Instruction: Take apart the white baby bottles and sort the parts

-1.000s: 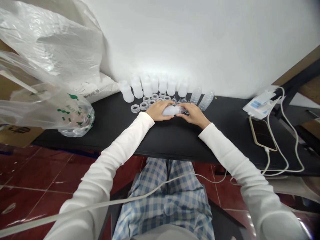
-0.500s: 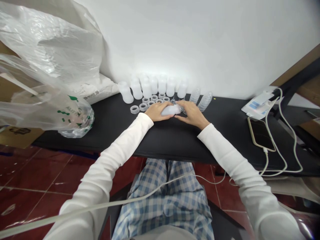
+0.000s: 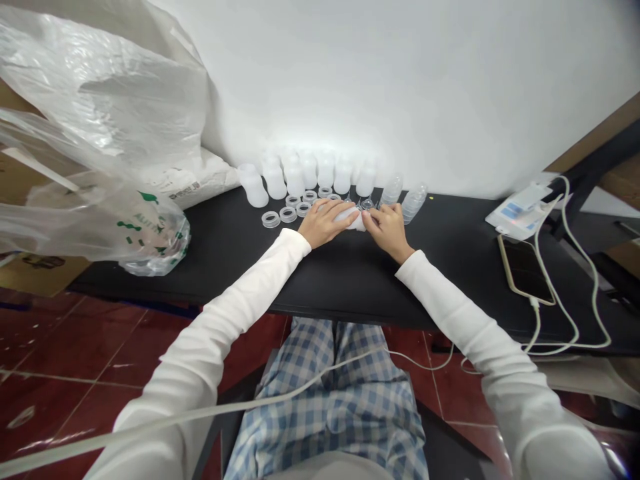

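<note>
My left hand is wrapped over a milky white baby bottle that lies on its side above the table, its neck toward the right. At the neck end, my right hand has its fingers curled in, with thumb and index finger pressed against the bottle. Whether a small part sits between those fingers is hidden. Behind my left hand lie several translucent collar rings. Small clear pieces stand just behind my right hand, beside tall clear ribbed covers.
Several white bottles stand in a row along the wall. Plastic bags crowd the table's left side. On the right are a phone, a white power strip and looping cables. Another cable crosses above my lap.
My right fingers have closed in from a wide grasp to a curled pinch at the bottle's neck. My left hand has turned further over the bottle, covering more of it.
</note>
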Tool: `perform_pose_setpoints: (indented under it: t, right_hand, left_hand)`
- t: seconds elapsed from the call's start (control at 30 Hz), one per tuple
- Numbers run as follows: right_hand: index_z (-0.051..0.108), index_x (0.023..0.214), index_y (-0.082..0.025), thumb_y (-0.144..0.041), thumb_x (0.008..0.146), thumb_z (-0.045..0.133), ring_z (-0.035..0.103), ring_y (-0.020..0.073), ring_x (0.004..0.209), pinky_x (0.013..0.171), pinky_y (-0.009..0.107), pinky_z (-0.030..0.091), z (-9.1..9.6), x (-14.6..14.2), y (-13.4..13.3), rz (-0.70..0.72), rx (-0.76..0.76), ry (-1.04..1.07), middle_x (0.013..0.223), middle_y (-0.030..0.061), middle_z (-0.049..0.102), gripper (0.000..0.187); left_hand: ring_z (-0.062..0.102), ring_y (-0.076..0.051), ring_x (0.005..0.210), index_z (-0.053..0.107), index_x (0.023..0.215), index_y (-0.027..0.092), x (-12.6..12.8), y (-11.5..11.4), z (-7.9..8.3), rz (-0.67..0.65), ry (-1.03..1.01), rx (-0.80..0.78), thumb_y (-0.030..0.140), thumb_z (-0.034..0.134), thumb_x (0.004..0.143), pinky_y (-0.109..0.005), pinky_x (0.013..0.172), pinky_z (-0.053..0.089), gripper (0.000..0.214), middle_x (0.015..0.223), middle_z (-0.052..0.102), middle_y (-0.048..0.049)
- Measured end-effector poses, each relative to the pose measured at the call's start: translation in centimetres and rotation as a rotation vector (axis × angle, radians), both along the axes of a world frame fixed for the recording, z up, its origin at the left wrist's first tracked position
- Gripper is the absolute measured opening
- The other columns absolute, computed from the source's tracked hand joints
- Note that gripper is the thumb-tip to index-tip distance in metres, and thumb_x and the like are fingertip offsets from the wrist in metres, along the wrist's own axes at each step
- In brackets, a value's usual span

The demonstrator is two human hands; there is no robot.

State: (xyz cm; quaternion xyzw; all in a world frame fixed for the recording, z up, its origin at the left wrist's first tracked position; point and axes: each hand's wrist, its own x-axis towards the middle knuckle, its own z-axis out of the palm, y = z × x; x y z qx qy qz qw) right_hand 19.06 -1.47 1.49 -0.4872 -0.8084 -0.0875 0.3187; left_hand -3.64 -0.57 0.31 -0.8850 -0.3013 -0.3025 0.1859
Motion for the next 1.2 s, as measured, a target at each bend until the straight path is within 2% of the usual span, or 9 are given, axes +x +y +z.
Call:
perform_pose_setpoints:
  t: [0.1,0.17,0.27,0.33,0.4,0.5,0.7,1.0,1.2]
  right_hand:
    - [0.057,0.057,-0.021,-0.060,0.109,0.015,0.055,0.0187,0.061,0.083,0.041,0.037,-0.2,-0.4,-0.2,0.033,-0.149,0.105,0.057,0.0029,0.061,0.077]
    - [0.054,0.055,-0.022,-0.061,0.108,0.014,0.057,0.0204,0.063,0.084,0.042,0.038,-0.2,-0.3,-0.3,0.042,-0.148,0.111,0.055,0.0033,0.060,0.078]
    - [0.068,0.084,-0.020,-0.060,0.108,0.019,0.063,0.0249,0.079,0.086,0.043,0.040,0.3,0.2,-0.6,0.052,-0.004,0.070,0.076,0.0072,0.070,0.067]
    - [0.067,0.112,-0.019,-0.058,0.107,0.027,0.066,0.0268,0.091,0.091,0.044,0.041,0.6,0.6,-0.7,0.115,0.062,0.003,0.098,0.0106,0.074,0.056]
    - [0.064,0.122,-0.019,-0.055,0.106,0.034,0.066,0.0279,0.098,0.096,0.044,0.041,0.8,0.8,-0.7,0.179,0.077,-0.098,0.107,0.0117,0.074,0.049]
    - [0.064,0.120,-0.019,-0.051,0.107,0.037,0.065,0.0288,0.095,0.093,0.044,0.043,0.5,0.6,-0.4,0.170,0.092,-0.182,0.101,0.0119,0.073,0.044]
    - [0.064,0.115,-0.019,-0.049,0.107,0.035,0.065,0.0276,0.094,0.086,0.041,0.045,-0.5,0.4,0.0,0.151,0.197,-0.114,0.104,0.0122,0.073,0.042]
    - [0.052,0.077,-0.024,-0.032,0.104,0.037,0.057,0.0230,0.074,0.078,0.039,0.042,-0.2,-0.5,-0.4,-0.014,0.195,0.070,0.072,0.0050,0.059,0.032]
    - [0.059,0.091,-0.022,-0.040,0.108,0.028,0.059,0.0234,0.074,0.080,0.040,0.042,0.5,-0.6,-1.2,0.068,0.124,0.092,0.080,0.0077,0.068,0.040]
  left_hand:
    - [0.066,-0.026,0.128,0.067,0.134,0.029,0.1,0.0,0.0,-0.006,0.009,0.000,0.029,0.050,0.103,-0.046,0.108,0.043,0.036,0.139,0.070,-0.0099]
    - [0.067,-0.028,0.125,0.065,0.137,0.027,0.2,-0.1,0.2,-0.018,0.022,-0.058,0.040,0.054,0.101,-0.047,0.107,0.044,0.040,0.137,0.071,-0.0123]
    - [0.071,-0.030,0.116,0.063,0.139,0.020,0.2,-0.1,0.3,-0.020,0.001,-0.185,0.055,0.060,0.096,-0.046,0.101,0.048,0.055,0.130,0.074,-0.0159]
    - [0.073,-0.029,0.113,0.063,0.138,0.017,0.1,-0.1,0.4,-0.022,-0.039,-0.262,0.059,0.062,0.094,-0.043,0.098,0.050,0.061,0.128,0.075,-0.0166]
    - [0.073,-0.029,0.113,0.063,0.137,0.016,-0.1,-0.1,0.4,-0.024,-0.070,-0.316,0.057,0.064,0.093,-0.041,0.097,0.051,0.060,0.128,0.074,-0.0158]
    - [0.071,-0.029,0.117,0.062,0.136,0.017,-0.3,0.0,0.6,-0.016,-0.086,-0.342,0.055,0.068,0.092,-0.041,0.100,0.050,0.058,0.129,0.074,-0.0148]
    - [0.070,-0.030,0.119,0.061,0.139,0.019,-0.2,-0.3,1.0,-0.033,-0.095,-0.316,0.053,0.069,0.092,-0.044,0.103,0.048,0.059,0.131,0.073,-0.0155]
    - [0.064,-0.030,0.130,0.062,0.141,0.030,0.9,-1.1,0.8,0.018,-0.050,-0.207,0.036,0.058,0.100,-0.050,0.112,0.040,0.042,0.142,0.068,-0.0127]
    - [0.071,-0.031,0.115,0.064,0.139,0.021,1.3,-1.0,0.3,0.004,-0.035,-0.241,0.057,0.059,0.096,-0.048,0.101,0.048,0.056,0.129,0.073,-0.0166]
